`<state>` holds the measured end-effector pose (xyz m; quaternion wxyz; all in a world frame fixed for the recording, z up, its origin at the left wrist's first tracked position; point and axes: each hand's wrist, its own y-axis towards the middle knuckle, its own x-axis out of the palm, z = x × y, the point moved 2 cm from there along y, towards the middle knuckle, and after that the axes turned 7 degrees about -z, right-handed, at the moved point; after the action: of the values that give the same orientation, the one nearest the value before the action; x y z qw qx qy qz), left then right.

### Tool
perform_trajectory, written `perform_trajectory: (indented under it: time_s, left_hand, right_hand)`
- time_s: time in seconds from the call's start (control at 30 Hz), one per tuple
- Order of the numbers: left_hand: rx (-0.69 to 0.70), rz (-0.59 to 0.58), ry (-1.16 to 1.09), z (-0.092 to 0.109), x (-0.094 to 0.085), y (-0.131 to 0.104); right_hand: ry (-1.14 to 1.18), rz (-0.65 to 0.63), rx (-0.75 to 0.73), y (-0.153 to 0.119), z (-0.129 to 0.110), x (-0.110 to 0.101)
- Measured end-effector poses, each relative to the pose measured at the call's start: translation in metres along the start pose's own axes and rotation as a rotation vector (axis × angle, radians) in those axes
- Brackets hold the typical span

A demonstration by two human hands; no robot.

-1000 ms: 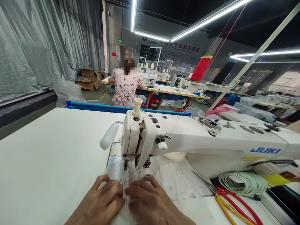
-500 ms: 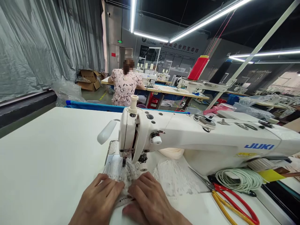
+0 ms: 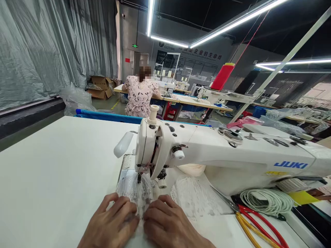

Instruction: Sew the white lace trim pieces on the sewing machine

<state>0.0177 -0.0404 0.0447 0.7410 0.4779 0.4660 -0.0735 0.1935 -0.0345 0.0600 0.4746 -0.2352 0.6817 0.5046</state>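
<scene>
Evidently both hands (image 3: 139,218) palms down, side by side, fingers curled, pressing white lace (image 3: 141,194) flat.

scissors (image 3: 231,205) R of lace (image 3: 141,193), cord coil (image 3: 267,200) behind scissors' handles, on tbl (image 3: 64,172)

Both forearms reach in from below, the left hand (image 3: 113,218) and the right hand (image 3: 169,220) side by side with a narrow gap between them, palms down, backs of the hands up, fingers bent and pointing inward and forward, each hand's fingertips near the other's, wrists set wider apart than the fingers
</scene>
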Motion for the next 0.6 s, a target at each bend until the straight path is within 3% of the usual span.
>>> perform_trajectory:
  time_s: [0.23, 0.6]
  left_hand:
    - [0.079, 0.0, 0.009, 0.0011, -0.0012, 0.0023]
    - [0.081, 0.035, 0.132, 0.0042, -0.0045, 0.0047]
  right_hand:
    - [-0.009, 0.014, 0.006, 0.0009, -0.0021, 0.0018]
    - [-0.025, 0.042, 0.021, 0.0033, -0.0017, 0.0009]
